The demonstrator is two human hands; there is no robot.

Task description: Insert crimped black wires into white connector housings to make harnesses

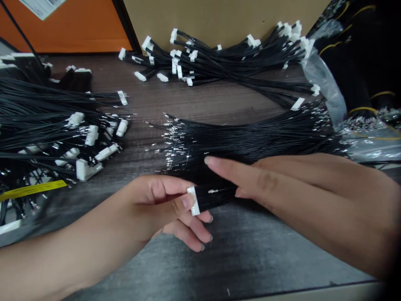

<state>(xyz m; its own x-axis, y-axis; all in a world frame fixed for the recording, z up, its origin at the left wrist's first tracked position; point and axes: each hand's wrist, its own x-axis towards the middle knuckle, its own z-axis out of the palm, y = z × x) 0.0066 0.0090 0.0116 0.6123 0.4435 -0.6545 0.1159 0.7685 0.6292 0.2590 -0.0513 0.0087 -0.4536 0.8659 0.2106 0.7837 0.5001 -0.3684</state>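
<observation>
My left hand (169, 209) pinches a white connector housing (194, 200) between thumb and fingers, with its lower fingers loosely extended underneath. A band of black wires (206, 200) runs right from the housing towards my right hand (266, 179). A single metal crimp terminal (213, 191) shows bright above that band, on a wire that leads to my right fingertips. The right index finger stretches left over a pile of loose black wires (238, 138), while the thumb tip is tucked below it. The remaining right fingers are hidden behind the hand.
Wire harnesses with white connectors (92, 135) are heaped at left, beside a yellow strip (34, 190). More harnesses (225, 62) lie along the back, against a tan box (219, 21). Clear plastic bags (326, 79) and bundled wires sit at right. The table's front edge (307, 289) runs along the bottom.
</observation>
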